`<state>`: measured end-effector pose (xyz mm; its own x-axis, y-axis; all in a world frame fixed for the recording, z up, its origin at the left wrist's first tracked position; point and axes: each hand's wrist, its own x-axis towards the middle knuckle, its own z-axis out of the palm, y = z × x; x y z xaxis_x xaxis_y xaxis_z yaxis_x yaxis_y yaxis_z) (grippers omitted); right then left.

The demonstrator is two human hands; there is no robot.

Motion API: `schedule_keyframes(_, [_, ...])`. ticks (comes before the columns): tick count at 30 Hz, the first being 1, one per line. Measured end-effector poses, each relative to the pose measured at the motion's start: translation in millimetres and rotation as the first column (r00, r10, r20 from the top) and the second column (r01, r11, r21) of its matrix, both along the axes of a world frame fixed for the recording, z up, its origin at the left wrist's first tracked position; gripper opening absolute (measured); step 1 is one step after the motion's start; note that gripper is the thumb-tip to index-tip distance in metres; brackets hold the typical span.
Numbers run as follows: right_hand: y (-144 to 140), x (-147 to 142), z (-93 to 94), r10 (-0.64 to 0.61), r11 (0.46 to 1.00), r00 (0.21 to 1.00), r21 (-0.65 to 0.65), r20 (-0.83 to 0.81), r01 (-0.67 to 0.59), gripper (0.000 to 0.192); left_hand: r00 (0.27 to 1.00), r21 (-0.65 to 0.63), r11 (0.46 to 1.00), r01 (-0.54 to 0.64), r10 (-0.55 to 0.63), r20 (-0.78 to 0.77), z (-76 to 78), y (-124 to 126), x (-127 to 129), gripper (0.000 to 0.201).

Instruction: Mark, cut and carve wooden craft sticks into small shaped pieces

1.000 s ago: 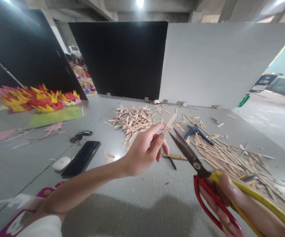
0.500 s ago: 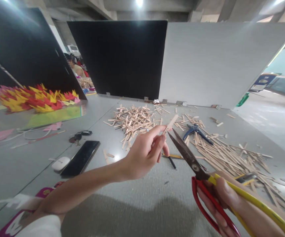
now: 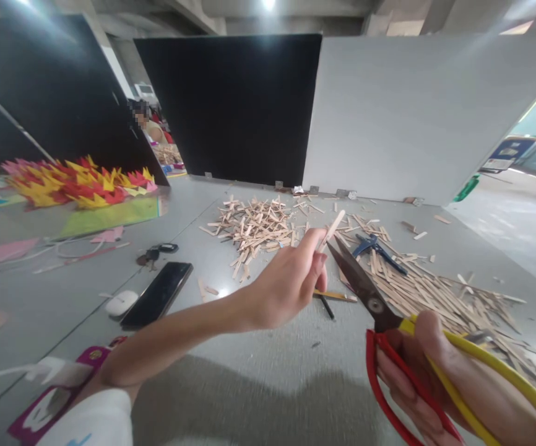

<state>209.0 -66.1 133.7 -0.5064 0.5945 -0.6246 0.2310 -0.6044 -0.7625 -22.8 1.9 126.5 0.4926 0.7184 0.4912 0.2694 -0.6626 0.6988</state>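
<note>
Between the thumb and fingers of my left hand (image 3: 291, 279) is a pale wooden craft stick (image 3: 335, 225), its rounded end pointing up and away. My right hand (image 3: 430, 371) is closed round the red and yellow handles of a pair of scissors (image 3: 365, 291). The dark blades are parted a little, their tips close to the lower part of the stick; whether they touch it I cannot tell. Beyond my left hand lies a heap of short cut stick pieces (image 3: 256, 226). Longer sticks (image 3: 416, 288) are spread out behind the scissors.
Blue-handled cutters (image 3: 379, 251) rest among the sticks. A pencil (image 3: 342, 297) and a black pen (image 3: 327, 308) lie below my left hand. Leftward are a phone (image 3: 159, 294), a white mouse (image 3: 122, 303), keys (image 3: 154, 254), a purple power strip (image 3: 31, 415) and folded paper pieces (image 3: 82, 183). Panels (image 3: 231, 111) stand behind.
The stick has tilted more upright as my left hand turned. The scissor blades have shifted with it, their tips staying close to the stick. The whole view has moved slightly.
</note>
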Motion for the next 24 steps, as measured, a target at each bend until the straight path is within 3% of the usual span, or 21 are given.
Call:
schedule_keyframes(3, [3,2,9.0,0.011,0.999,1.0,-0.038,0.026,-0.01,0.098,1.0,-0.023,1.0,0.02,-0.02,0.001,-4.3,1,-1,0.027])
schedule_keyframes(6, [6,8,6.6,0.076,0.997,0.997,-0.022,0.014,-0.076,0.097,0.999,-0.037,0.999,0.032,-0.033,-0.02,-5.8,2,-3,0.026])
schedule_keyframes(11, [2,10,-8.5,0.075,0.958,0.997,0.28,-0.023,-0.066,0.091,1.0,-0.076,0.997,0.002,-0.004,-0.028,-2.4,0,-6,0.024])
schedule_keyframes(14, [-6,8,-17.0,0.069,0.925,0.995,0.377,-0.065,-0.04,0.083,0.999,-0.124,0.992,-0.025,0.022,-0.024,0.0,-4,-7,0.027])
schedule_keyframes(19, [-13,11,-30.7,0.034,0.928,0.994,0.371,-0.108,0.009,0.077,0.999,-0.136,0.99,-0.032,0.029,-0.024,-0.5,-10,-10,0.031])
schedule_keyframes(24, [-10,14,-34.7,0.029,0.923,0.999,0.385,-0.022,-0.018,0.076,0.999,-0.043,0.999,0.001,-0.002,-0.035,-2.0,-8,-13,0.025])
